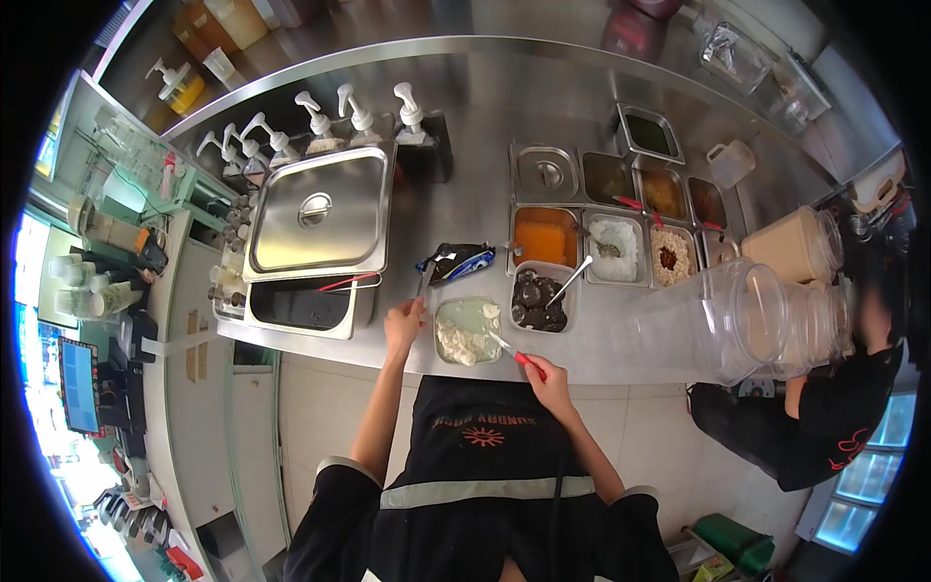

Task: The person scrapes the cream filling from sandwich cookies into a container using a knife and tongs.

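Observation:
My right hand (549,382) grips a red-handled spatula (525,359), its pale blade reaching into a clear rectangular container (441,308). Inside the container is a white, creamy, lumpy mass (464,342). On the container's left side, my left hand (401,325) has its fingers closed around a thin greyish item (425,281) that points away from me; I cannot make out what it is. Just beyond lies a dark blue and black packet (458,262). Right of the container stands a tub of dark brown pieces (539,299) with a white-handled spoon (572,279) in it.
Several steel pans hold toppings, among them an orange one (545,238). A lidded steel pan (315,213) and pump dispensers (361,112) stand at the left. Large clear jars (718,320) lie at the right. A co-worker in black (824,417) is at the far right.

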Action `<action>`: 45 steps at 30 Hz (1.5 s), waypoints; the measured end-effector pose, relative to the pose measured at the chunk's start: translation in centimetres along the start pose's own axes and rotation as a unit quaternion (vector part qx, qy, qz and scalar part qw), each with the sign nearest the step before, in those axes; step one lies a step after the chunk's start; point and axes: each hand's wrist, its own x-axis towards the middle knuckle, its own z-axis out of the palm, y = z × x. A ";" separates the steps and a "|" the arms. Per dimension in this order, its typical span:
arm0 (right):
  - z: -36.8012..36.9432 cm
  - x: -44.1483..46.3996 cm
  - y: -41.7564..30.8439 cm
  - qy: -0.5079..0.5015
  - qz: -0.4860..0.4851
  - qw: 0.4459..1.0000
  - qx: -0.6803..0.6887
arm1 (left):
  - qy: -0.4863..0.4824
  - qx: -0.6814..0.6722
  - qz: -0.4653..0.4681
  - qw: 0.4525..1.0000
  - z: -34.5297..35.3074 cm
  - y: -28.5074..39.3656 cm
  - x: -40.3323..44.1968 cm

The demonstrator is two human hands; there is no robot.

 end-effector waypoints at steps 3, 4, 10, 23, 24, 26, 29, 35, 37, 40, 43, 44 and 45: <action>-0.2 0.0 -0.2 -0.007 0.003 1.000 -0.009 | -0.023 0.002 -0.031 0.999 -1.0 1.9 0.0; -0.2 -0.1 -0.4 -0.011 0.008 1.000 -0.011 | -0.032 -0.003 -0.043 0.999 -1.3 2.7 -0.2; -0.3 -0.2 -0.2 -0.002 0.008 1.000 -0.009 | -0.082 -0.068 -0.064 0.992 -0.7 3.7 1.2; 1.4 1.6 -0.5 0.035 -0.141 0.948 -0.282 | -0.039 -0.079 0.005 0.996 1.2 1.9 2.9; 1.8 1.9 -0.2 0.025 -0.133 0.940 -0.314 | -0.035 -0.062 0.023 0.997 0.9 2.0 2.3; 2.2 2.0 -0.2 0.002 -0.128 0.928 -0.349 | -0.027 -0.034 0.048 0.998 0.0 2.5 1.1; 1.9 1.7 -0.7 -0.033 -0.155 0.930 -0.331 | -0.020 0.009 0.089 0.996 -1.5 3.5 -1.1; 0.7 1.1 -1.2 0.005 -0.164 0.950 -0.265 | -0.015 0.182 0.218 0.959 -2.6 1.9 -3.8; 0.9 0.9 -0.7 -0.011 -0.126 0.941 -0.315 | -0.022 0.240 0.253 0.937 -2.6 1.7 -4.5; 0.4 0.3 -0.7 -0.062 -0.161 0.942 -0.289 | -0.050 0.277 0.316 0.906 -2.8 2.7 -5.4; 0.5 0.6 -1.0 -0.001 -0.153 0.939 -0.309 | -0.062 0.315 0.364 0.875 -2.7 3.1 -5.5; 0.6 0.8 -1.1 0.001 -0.143 0.932 -0.332 | -0.061 0.325 0.381 0.864 -2.6 3.1 -5.4; 0.8 1.0 -1.3 0.002 -0.132 0.925 -0.356 | -0.063 0.339 0.392 0.853 -2.5 3.2 -5.3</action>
